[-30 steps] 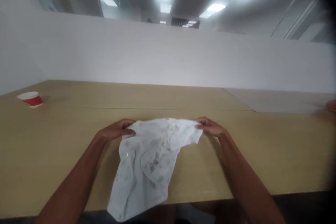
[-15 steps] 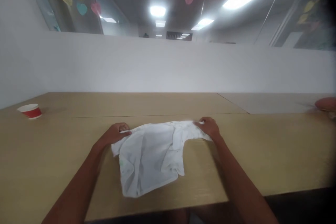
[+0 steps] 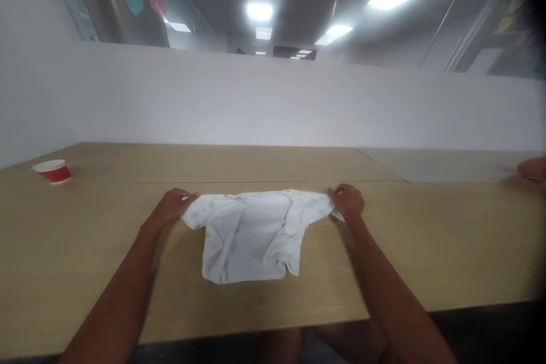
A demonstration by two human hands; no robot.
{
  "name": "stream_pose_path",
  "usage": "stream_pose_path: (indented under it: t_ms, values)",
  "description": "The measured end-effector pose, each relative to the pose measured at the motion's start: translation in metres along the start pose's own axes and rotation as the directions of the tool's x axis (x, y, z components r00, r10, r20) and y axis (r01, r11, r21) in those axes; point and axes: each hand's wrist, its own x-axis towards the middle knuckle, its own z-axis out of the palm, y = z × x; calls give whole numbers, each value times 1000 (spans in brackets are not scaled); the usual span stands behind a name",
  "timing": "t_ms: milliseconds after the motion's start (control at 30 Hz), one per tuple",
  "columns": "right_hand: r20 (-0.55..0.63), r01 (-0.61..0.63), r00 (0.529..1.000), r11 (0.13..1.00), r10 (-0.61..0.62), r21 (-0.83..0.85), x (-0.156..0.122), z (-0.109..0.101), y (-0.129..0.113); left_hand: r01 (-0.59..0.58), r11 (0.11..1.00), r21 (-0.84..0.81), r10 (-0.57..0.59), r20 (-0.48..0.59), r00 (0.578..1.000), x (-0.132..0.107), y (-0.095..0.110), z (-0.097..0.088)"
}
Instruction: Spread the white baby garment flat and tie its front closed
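A small white baby shirt (image 3: 260,233) with a faint print on its sleeves is spread on the wooden table, its front hanging open and its lower part creased. My left hand (image 3: 174,205) pinches the end of the left sleeve. At the opposite side, my right hand (image 3: 347,200) grips the right sleeve near its end, and a bit of cloth pokes out under the fingers. Between both hands the sleeves and shoulders form a nearly straight upper line. Folds hide part of the shirt's inside.
A red and white paper cup (image 3: 54,172) stands at the far left of the table (image 3: 426,250). A reddish round object (image 3: 532,168) lies at the right edge of view. Behind the table rises a white wall (image 3: 222,96) with glass above it.
My left hand has moved left and slightly up, drawing the left sleeve out straight. The shirt's lower hem has shifted away from the table's front edge. My right hand keeps its grip.
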Motion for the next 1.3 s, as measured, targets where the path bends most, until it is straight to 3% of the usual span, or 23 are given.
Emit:
stream_pose_path:
  t_ms: [67, 133, 233, 300, 333, 400, 467, 500, 567, 667, 800, 867, 967, 1033, 1100, 1167, 1233, 1300]
  values:
    - [-1, -7, 1000, 1000, 7, -4, 1, 2, 4, 34, 998, 52, -41, 148, 988, 2, -9, 1]
    - [27, 16, 1000, 1000, -16, -2, 2, 4, 5, 42, 993, 108, -59, 156, 986, 3, -16, 2]
    - [-65, 149, 987, 989, -149, -6, 0, 5, -3, 46, 964, 260, -27, -74, 997, 3, -11, 5]
    - [-177, 275, 948, 961, -266, 32, -7, 4, -15, 14, 929, 370, 71, -216, 974, 1, 4, 13]
    - [-169, 335, 933, 937, -317, 95, -12, 4, -23, -48, 922, 384, 147, -233, 961, 0, 14, 19]
    - [10, 409, 903, 869, -429, 278, -24, 4, -37, -242, 916, 319, 304, -160, 939, -5, 37, 34]
    - [242, 402, 823, 828, -514, 391, -37, 6, -49, -389, 904, 178, 397, -13, 918, -12, 57, 51]
    - [322, 397, 790, 835, -522, 380, -42, 8, -52, -412, 900, 139, 409, 54, 911, -16, 64, 59]
    - [410, 409, 767, 869, -493, 278, -50, 11, -56, -414, 901, 133, 392, 165, 905, -23, 73, 72]
    - [502, 440, 726, 879, -470, 187, -53, 13, -57, -380, 907, 180, 332, 250, 910, -27, 73, 79]
    - [559, 435, 660, 862, -502, 261, -50, 4, -59, -312, 935, 169, 273, 217, 937, -23, 64, 78]
    - [603, 336, 617, 862, -506, 380, -50, -4, -61, -329, 931, 160, 298, 192, 935, -21, 63, 79]
    - [687, 133, 494, 827, -533, 546, -55, -13, -62, -291, 948, 130, 268, 170, 948, -21, 64, 83]
    - [732, 79, 429, 829, -529, 553, -58, -15, -62, -291, 952, 98, 275, 145, 950, -22, 67, 86]
    - [751, 84, 428, 850, -503, 521, -60, -14, -61, -310, 949, 61, 299, 138, 944, -24, 69, 85]
    - [731, 130, 482, 864, -484, 486, -60, -13, -59, -285, 958, 43, 273, 184, 944, -25, 68, 78]
    - [683, 187, 557, 872, -473, 452, -58, -11, -58, -232, 971, 52, 206, 306, 930, -25, 64, 63]
    - [653, 212, 599, 879, -462, 427, -57, -10, -58, -195, 981, 25, 164, 442, 882, -25, 60, 46]
